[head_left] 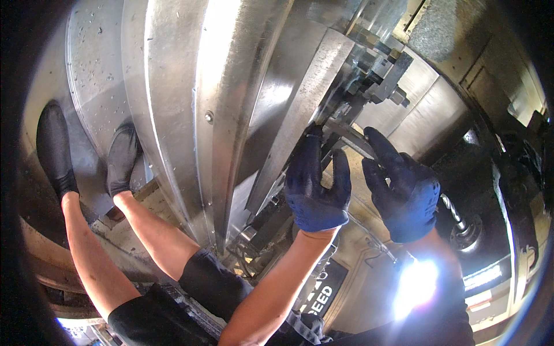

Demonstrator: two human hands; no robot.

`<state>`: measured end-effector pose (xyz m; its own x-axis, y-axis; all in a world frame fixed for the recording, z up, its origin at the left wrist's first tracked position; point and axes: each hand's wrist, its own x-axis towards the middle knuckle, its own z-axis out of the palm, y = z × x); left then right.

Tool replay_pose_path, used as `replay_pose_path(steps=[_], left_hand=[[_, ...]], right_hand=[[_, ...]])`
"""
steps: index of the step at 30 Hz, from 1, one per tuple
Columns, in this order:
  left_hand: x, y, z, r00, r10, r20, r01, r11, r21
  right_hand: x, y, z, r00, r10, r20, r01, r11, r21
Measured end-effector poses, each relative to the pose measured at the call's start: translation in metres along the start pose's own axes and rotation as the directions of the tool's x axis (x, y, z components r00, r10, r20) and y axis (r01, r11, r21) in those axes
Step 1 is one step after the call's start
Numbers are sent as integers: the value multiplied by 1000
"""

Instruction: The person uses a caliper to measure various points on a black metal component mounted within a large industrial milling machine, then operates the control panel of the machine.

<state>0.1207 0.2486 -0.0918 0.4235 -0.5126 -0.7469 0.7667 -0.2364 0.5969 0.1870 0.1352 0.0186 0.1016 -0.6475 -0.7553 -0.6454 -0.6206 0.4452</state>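
Note:
A flat grey metal bar (348, 136) lies crosswise between my two hands, right of centre. My left hand (316, 193), in a dark blue work glove, has its fingers up at the bar's left end, the thumb bent below it. At the other end, my right hand (402, 193) in a matching glove curls its fingers round the bar, thumb underneath. The gloves partly hide both grips. Just beyond the bar stands a clamp assembly with bolts and hex nuts (398, 96), next to the straight edge of a large metal workpiece (306, 109).
Large ridged, shiny metal panels (173, 86) fill the left and middle. My legs stretch to the left, feet in dark coverings (53, 144) resting on the metal. A drill bit (453, 212) sticks out at right near my right wrist. A bright light (416, 288) glares below it.

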Motion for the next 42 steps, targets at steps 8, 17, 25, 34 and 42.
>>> replay_pose_path(steps=[8,17,25,34,42], left_hand=[[9,8,-6,998,5,69,-11,995,95],[13,10,-7,996,-8,90,-3,993,120],[15,9,-9,994,3,109,-11,997,77],[12,7,-5,996,-31,90,26,998,49],[7,1,-3,993,-86,78,86,996,-8]], right_hand=[[-9,5,9,997,22,-68,-20,999,37],[-8,1,9,997,48,-62,-44,997,61],[-8,4,10,997,24,-67,-25,999,-25],[-4,4,7,998,5,-68,-2,999,47],[-3,4,7,997,35,-66,-30,997,67]])
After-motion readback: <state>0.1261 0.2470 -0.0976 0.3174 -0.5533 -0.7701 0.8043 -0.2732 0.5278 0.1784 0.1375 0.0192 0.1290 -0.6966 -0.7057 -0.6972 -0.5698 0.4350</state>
